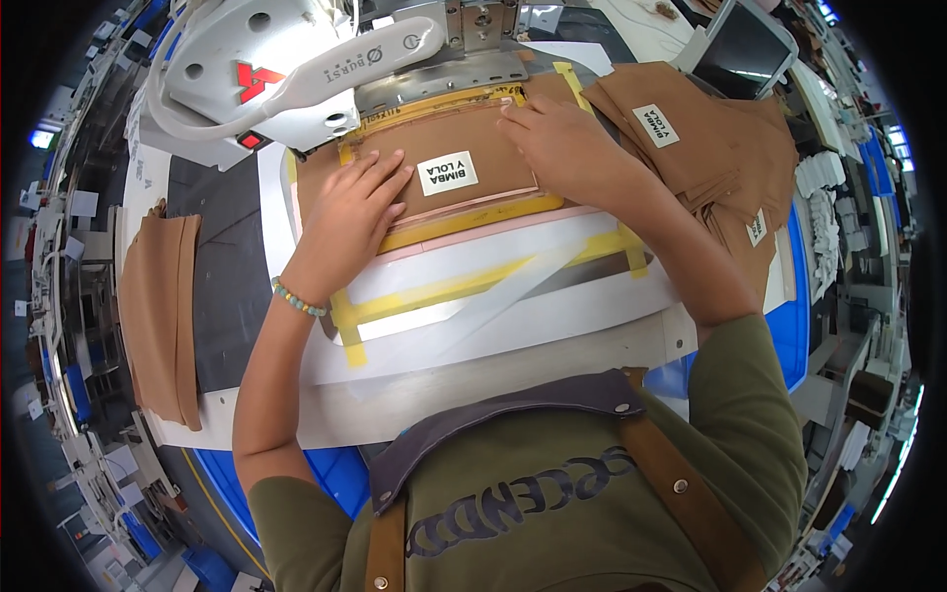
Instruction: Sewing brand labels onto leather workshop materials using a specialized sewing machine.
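A brown fabric or leather-like panel with a white printed label lies inside a yellow-edged frame beneath a white sewing machine head. My left hand rests on the panel's left side, fingers stretched out toward the label. At the far right corner, the fingertips of my right hand touch the panel by the frame's edge. Those fingers are extended and slightly bent. Neither hand visibly lifts anything, though what lies under the right fingertips is hidden.
Brown labelled panels are piled at the right, near a dark-screened display. Folded brown pieces lie at the left. Yellow tape and white sheets cover the near worktop. A blue bin stands at the right.
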Demonstrator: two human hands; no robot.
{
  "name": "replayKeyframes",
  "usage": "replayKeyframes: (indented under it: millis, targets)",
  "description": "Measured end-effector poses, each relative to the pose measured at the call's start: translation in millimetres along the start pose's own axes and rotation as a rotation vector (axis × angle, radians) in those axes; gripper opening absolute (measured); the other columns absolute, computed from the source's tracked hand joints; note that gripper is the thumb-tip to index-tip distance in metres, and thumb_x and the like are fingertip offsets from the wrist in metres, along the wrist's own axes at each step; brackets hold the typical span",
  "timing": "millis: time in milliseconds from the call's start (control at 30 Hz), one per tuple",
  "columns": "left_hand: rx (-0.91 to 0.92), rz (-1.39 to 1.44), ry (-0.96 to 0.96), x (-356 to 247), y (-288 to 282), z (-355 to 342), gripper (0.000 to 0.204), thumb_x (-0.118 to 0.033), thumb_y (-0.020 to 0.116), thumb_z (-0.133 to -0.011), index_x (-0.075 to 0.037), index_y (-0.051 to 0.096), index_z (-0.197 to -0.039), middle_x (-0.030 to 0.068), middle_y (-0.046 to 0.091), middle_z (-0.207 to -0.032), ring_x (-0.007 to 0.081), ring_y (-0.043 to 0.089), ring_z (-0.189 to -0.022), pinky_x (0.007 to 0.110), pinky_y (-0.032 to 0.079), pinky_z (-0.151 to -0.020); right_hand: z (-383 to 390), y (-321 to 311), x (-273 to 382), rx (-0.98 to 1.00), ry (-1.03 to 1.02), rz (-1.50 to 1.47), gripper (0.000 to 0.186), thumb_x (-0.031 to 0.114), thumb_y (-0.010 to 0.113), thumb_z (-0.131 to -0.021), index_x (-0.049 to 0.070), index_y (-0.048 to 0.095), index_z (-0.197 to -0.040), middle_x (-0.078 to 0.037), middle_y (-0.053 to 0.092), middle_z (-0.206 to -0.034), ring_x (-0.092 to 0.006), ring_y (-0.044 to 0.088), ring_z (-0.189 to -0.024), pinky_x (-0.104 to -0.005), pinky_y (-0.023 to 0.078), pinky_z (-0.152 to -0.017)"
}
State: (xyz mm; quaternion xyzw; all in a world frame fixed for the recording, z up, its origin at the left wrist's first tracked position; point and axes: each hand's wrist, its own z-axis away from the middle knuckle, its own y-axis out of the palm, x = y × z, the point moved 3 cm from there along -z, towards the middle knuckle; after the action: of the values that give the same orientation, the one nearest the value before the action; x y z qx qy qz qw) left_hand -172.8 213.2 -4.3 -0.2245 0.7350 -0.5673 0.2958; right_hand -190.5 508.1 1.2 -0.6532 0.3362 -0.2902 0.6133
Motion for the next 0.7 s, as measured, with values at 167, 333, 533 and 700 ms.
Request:
replayKeyframes:
  millis: [167, 333, 533, 700]
  targets:
    - [-0.008, -0.018, 0.02, 1, 1, 1, 0.046, -0.017, 0.067, -0.104, -0.007, 0.063, -0.148, 0.01, 0.056, -0.161, 0.0367, 0.05, -0.148, 0.051, 0.039, -0.123, -1, 7, -7, -0.174, -0.122, 0.061, 0.028, 0.007, 0.071, -0.091, 0.002, 0.068, -0.118, -0.009, 0.07, -0.133, -0.0285, 0.064, -0.117, -0.0383, 0.057, -0.097]
    - [-0.003, -0.019, 0.009, 1, 3, -1, 0.045, -0.019, 0.066, -0.105, -0.007, 0.063, -0.148, 0.0112, 0.056, -0.161, 0.0378, 0.049, -0.149, 0.05, 0.039, -0.123, -5, 5, -6, -0.172, -0.116, 0.029, 0.026, 0.006, 0.069, -0.091, 0.003, 0.069, -0.117, -0.009, 0.072, -0.133, -0.0279, 0.064, -0.118, -0.0378, 0.057, -0.097]
    - [-0.067, -0.033, 0.048, -2, 1, -6, 0.041, -0.023, 0.067, -0.105, -0.005, 0.066, -0.142, 0.0141, 0.061, -0.153, 0.0382, 0.053, -0.143, 0.05, 0.042, -0.119, -10, 2, -2, -0.15, -0.106, -0.002, 0.019, 0.006, 0.067, -0.091, 0.002, 0.071, -0.11, -0.01, 0.074, -0.129, -0.0276, 0.065, -0.114, -0.0384, 0.058, -0.095]
    - [-0.016, 0.011, -0.004, -3, 2, -9, 0.043, -0.021, 0.066, -0.106, -0.007, 0.064, -0.147, 0.0127, 0.058, -0.158, 0.0377, 0.05, -0.148, 0.049, 0.042, -0.122, -18, -5, 0, 0.012, -0.059, -0.043, 0.034, 0.007, 0.064, -0.098, 0.003, 0.07, -0.131, -0.01, 0.07, -0.142, -0.0275, 0.061, -0.129, -0.0389, 0.054, -0.109]
